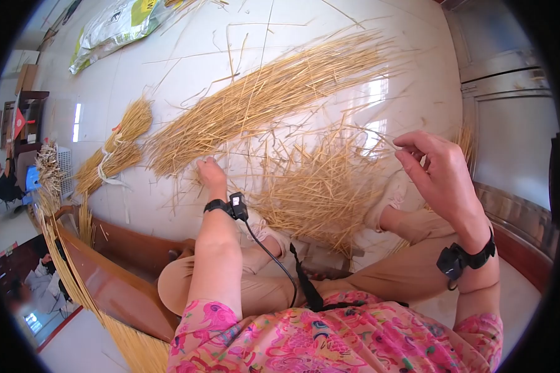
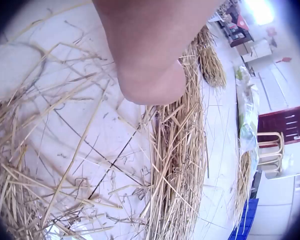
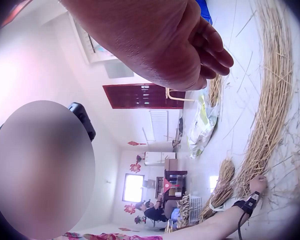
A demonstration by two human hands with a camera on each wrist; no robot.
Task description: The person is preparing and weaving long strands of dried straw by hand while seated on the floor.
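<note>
A long loose bundle of straw [image 1: 261, 93] lies slantwise on the floor. My left hand [image 1: 213, 174] is low at its near end; in the left wrist view the heel of the hand [image 2: 152, 87] overlaps the stalks and hides the fingers, so I cannot tell whether it grips any. My right hand [image 1: 432, 168] is raised at the right, thumb and forefinger pinching thin wisps of straw [image 1: 382, 140]. Its palm side and bent fingers [image 3: 217, 57] show in the right wrist view. Below and between the hands spreads a messy heap of short straw [image 1: 323, 186].
A tied straw sheaf [image 1: 127, 127] with a white band lies at the left. A printed plastic sack [image 1: 115, 31] is at the far left. Beside the left knee stands a brown wooden trough-like piece [image 1: 115, 273]. Metal-framed doors [image 1: 510, 130] border the right. People sit in the background.
</note>
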